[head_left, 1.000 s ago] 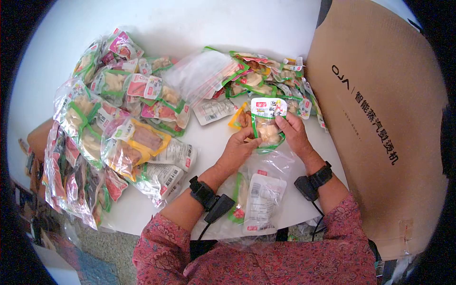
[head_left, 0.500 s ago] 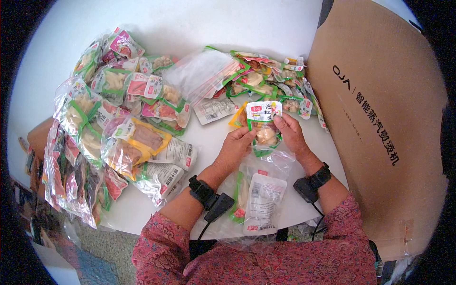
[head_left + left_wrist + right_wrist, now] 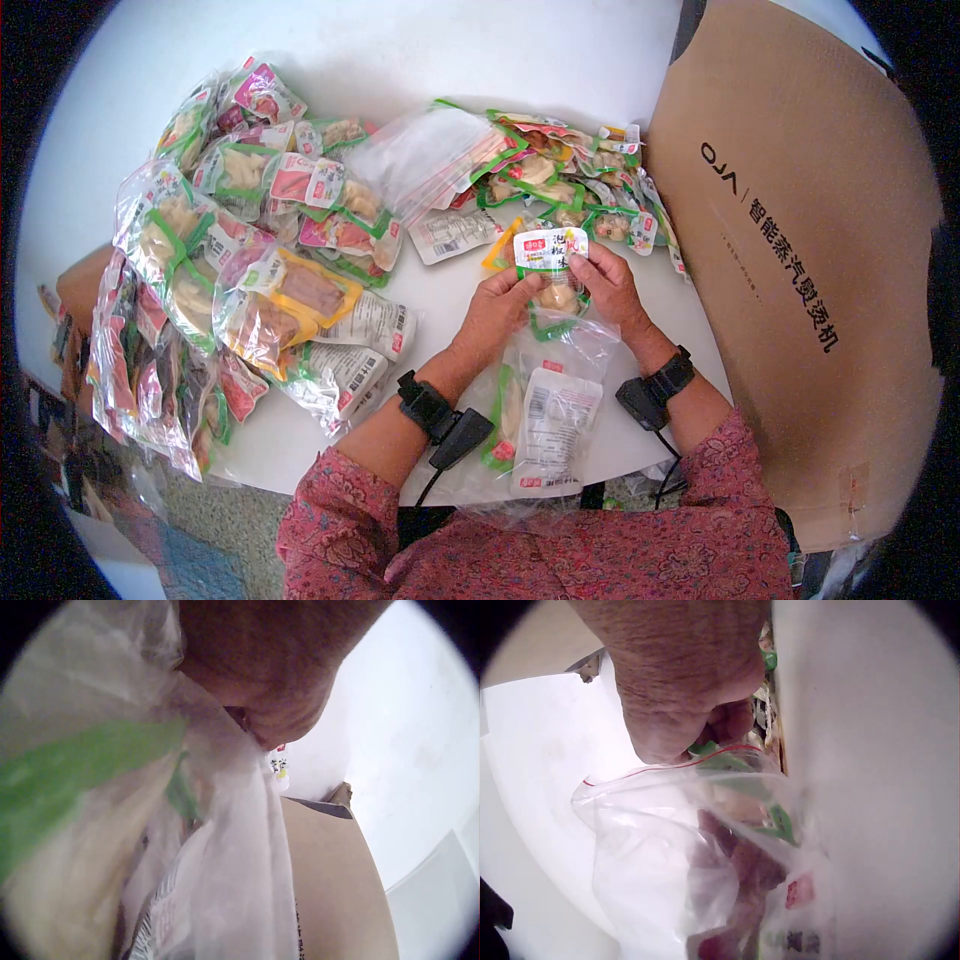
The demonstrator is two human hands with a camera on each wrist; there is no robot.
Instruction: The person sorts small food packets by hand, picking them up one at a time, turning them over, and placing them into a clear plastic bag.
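Your left hand (image 3: 503, 303) and right hand (image 3: 612, 287) pinch a packet (image 3: 557, 292) between fingers and thumbs, one at either side, just beside the mouth of a clear bag (image 3: 594, 342) on the white table (image 3: 440, 305). The packet is flat and glossy, green-edged, with a white printed top and pale, lumpy food showing below. Inside the thin, crinkled bag, red-lined at its mouth, lie a green-edged pouch (image 3: 507, 415) and a white pouch (image 3: 556, 428), small print facing up. To your left, filled bags (image 3: 240, 285) bulge in a shiny heap; ahead, smooth, filmy plastic (image 3: 425, 150) lies by piled pouches (image 3: 545, 170). A brown cardboard carton (image 3: 800, 420) stands at your right.
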